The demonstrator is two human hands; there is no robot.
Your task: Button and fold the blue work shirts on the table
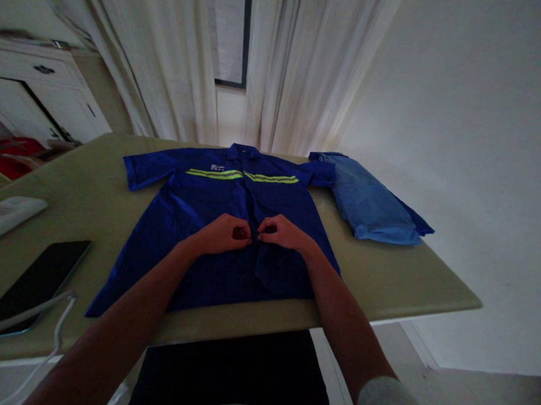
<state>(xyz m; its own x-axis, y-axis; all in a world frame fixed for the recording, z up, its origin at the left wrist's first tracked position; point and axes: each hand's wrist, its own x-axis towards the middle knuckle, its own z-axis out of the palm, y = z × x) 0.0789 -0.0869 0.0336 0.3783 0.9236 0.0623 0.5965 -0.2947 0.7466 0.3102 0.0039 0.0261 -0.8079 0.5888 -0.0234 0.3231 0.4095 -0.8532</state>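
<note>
A blue short-sleeved work shirt with yellow-green reflective stripes lies spread front side up, its collar at the far side. My left hand pinches one edge of its front opening, a little below the middle. Close beside it, my right hand pinches the facing edge, with a narrow gap between the two hands. Fingertips hide the exact spot of cloth being held; whether a button is there I cannot tell. Below the hands the front edge on the right is folded over slightly.
Folded light-blue clothing lies on the table at the right, under the shirt's sleeve end. A dark phone, a white cable and a white object are at the left. Curtains hang behind the table.
</note>
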